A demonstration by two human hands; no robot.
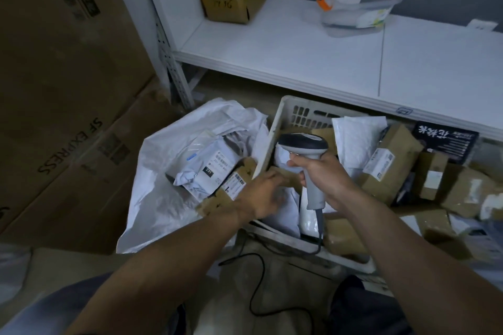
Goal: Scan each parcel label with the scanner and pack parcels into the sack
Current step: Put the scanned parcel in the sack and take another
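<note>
Scanner: grey-and-black handheld barcode scanner (302, 141), upright above the left end of the crate, head tilted down at the parcels below; judged poised for reading a label.
Right hand: right hand (322, 175) wrapped round the scanner's handle, forefinger at the front where a trigger would sit.
Left hand: left hand (262, 193), motion-blurred, over the crate's left rim between sack and crate. Fingers reach toward the parcels. I cannot tell whether it holds or touches anything. Probably left free to pick and pass parcels.
Crate: off-white perforated plastic crate (268, 136), holding unsorted white padded mailers and brown boxes; judged the supply stock.
Sack: white woven plastic sack (152, 198), mouth spread open, touching the crate's left wall so transfers are short.
Packed items: grey plastic mailer bag with printed label (201, 168) and brown cardboard parcel with barcode sticker (235, 185), both inside the sack near its right edge.
Overflow: labelled brown cardboard boxes (392, 160) heaped past the crate's right end, under the shelf edge.
Cable: black scanner cable (255, 288), trailing loose from the handle toward the person.
Progress: judged early, with many parcels outstanding.
</note>
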